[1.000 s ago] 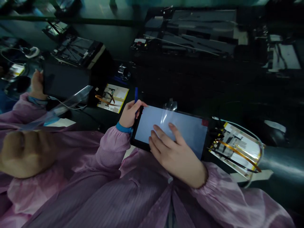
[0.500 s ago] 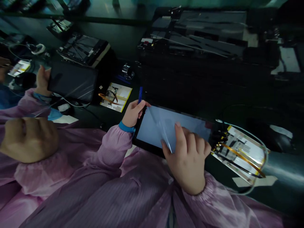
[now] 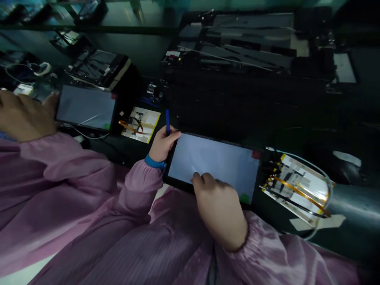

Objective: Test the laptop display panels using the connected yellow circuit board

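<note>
A black-framed display panel point(image 3: 225, 160) with a pale lit screen lies on the dark bench in front of me. My left hand point(image 3: 160, 145) is closed on a blue pen point(image 3: 168, 118) that stands upright, and it rests against the panel's left edge. My right hand point(image 3: 218, 206) sits on the screen's near edge with its fingers curled. They pinch a thin clear film point(image 3: 190, 168) that lies nearly flat on the screen. Red and green tabs mark the panel's right corners.
A circuit board with orange flex cables point(image 3: 297, 184) lies right of the panel. A smaller such board point(image 3: 141, 123) lies to its left. A co-worker's hand point(image 3: 25, 116) touches a second lit panel point(image 3: 86, 107). Stacked panels point(image 3: 97, 67) and dark trays point(image 3: 237, 39) fill the back.
My right hand has drawn back toward me, and the lifted film has come down almost flat on the screen. The co-worker's panel has been laid down with its screen facing up.
</note>
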Motion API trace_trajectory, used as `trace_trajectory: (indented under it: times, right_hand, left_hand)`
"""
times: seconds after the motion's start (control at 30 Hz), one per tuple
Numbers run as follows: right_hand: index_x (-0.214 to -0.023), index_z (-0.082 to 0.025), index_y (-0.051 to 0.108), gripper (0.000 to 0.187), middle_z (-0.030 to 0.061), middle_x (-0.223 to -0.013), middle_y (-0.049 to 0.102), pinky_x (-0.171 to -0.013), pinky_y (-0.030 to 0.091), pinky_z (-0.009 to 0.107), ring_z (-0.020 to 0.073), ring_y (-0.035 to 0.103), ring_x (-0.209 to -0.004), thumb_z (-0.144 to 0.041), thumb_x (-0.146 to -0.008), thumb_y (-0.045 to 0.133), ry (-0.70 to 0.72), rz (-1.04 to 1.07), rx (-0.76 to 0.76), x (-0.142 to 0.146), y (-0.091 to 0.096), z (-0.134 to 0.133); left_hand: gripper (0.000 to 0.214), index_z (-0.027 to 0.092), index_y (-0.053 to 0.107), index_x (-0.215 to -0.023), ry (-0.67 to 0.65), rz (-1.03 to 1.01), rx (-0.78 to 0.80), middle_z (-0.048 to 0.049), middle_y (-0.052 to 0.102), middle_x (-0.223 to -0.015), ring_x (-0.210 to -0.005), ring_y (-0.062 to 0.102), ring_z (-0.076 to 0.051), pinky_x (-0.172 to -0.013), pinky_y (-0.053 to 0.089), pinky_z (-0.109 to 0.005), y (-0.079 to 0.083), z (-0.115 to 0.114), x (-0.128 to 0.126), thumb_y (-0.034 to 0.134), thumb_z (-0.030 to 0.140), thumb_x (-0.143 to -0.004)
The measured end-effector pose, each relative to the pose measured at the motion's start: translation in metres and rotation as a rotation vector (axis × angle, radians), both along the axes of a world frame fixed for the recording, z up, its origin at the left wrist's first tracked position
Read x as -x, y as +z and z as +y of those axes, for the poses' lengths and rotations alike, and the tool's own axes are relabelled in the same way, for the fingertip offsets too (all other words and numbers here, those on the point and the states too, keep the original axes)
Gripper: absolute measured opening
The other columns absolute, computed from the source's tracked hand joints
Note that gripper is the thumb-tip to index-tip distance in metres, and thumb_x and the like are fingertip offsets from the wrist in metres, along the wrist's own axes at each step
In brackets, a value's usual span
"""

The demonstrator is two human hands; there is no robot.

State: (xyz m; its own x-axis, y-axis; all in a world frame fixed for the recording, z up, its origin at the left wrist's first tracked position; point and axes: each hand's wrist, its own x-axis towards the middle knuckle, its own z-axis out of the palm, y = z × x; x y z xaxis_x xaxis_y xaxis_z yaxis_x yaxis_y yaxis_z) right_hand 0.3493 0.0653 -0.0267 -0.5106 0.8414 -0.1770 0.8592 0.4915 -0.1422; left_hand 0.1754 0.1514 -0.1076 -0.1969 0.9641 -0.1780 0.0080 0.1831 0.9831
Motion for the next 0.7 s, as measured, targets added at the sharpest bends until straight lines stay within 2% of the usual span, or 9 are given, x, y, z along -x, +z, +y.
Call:
trace_trajectory:
  times: [0.07,0.17,0.33,0.47,0.57,0.63,0.7]
  right_hand:
    - [-0.099,-0.014,0.067,0.035,0.0047,-0.069,0.063,-0.037,0.031,0.026,0.0165,0.058,-0.046,0.003,-0.074,0.049,0.032,-0.016,0.032,0.000,-0.001,-0.001]
    - [-0.111,-0.012,0.064,0.046,0.0050,-0.072,0.064,-0.037,0.038,0.024,0.0144,0.057,-0.044,0.005,-0.072,0.048,0.083,0.037,-0.023,-0.006,-0.007,-0.006]
    - [-0.098,-0.009,0.066,0.035,0.0091,-0.082,0.067,-0.041,0.046,0.024,0.0141,0.059,-0.050,0.004,-0.075,0.043,-0.009,0.271,-0.301,-0.014,-0.011,-0.009]
    - [-0.097,-0.005,0.065,0.028,0.0173,-0.096,0.068,-0.068,0.059,0.033,0.0247,0.067,-0.083,-0.001,-0.084,0.040,-0.011,0.366,-0.434,-0.010,-0.007,-0.004]
    - [-0.108,-0.003,0.061,0.030,0.0212,-0.110,0.065,-0.091,0.054,0.042,0.0300,0.063,-0.106,-0.004,-0.089,0.039,0.057,0.395,-0.446,-0.002,-0.011,0.000]
    - [-0.114,-0.005,0.059,0.029,0.0212,-0.115,0.063,-0.097,0.050,0.046,0.0311,0.059,-0.113,-0.007,-0.092,0.039,0.122,0.426,-0.433,0.003,-0.017,0.002]
    - [-0.117,-0.008,0.057,0.029,0.0205,-0.119,0.061,-0.098,0.050,0.045,0.0307,0.055,-0.120,-0.009,-0.094,0.039,0.199,0.456,-0.401,0.006,-0.024,0.003]
  left_hand:
    - [0.029,0.019,0.039,-0.065,-0.012,0.024,-0.004,0.0091,0.035,-0.048,-0.038,0.028,-0.004,-0.038,0.021,-0.018,-0.001,0.000,0.001,0.067,0.025,-0.064]
    - [0.027,0.019,0.037,-0.066,-0.025,0.039,-0.007,0.0091,0.036,-0.050,-0.038,0.029,-0.004,-0.040,0.023,-0.019,-0.002,0.001,0.002,0.064,0.021,-0.065]
    - [0.030,0.020,0.035,-0.068,-0.019,0.038,0.038,0.0083,0.040,-0.050,-0.037,0.030,-0.005,-0.037,0.018,-0.019,-0.001,0.001,0.002,0.065,0.022,-0.066]
    - [0.031,0.020,0.034,-0.067,0.005,-0.001,0.055,0.0096,0.035,-0.048,-0.035,0.026,-0.004,-0.035,0.015,-0.018,-0.001,0.002,0.000,0.065,0.020,-0.064]
    - [0.032,0.019,0.034,-0.065,0.027,-0.010,0.035,0.0098,0.033,-0.048,-0.035,0.027,-0.003,-0.035,0.015,-0.018,-0.001,0.003,-0.002,0.065,0.018,-0.062]
    - [0.031,0.019,0.034,-0.065,0.028,-0.020,0.033,0.0095,0.035,-0.048,-0.035,0.027,-0.003,-0.035,0.014,-0.019,0.000,0.003,-0.003,0.065,0.017,-0.062]
    - [0.031,0.019,0.034,-0.064,0.030,-0.035,0.036,0.0089,0.038,-0.048,-0.035,0.028,-0.003,-0.035,0.015,-0.019,0.000,0.003,-0.003,0.065,0.017,-0.062]
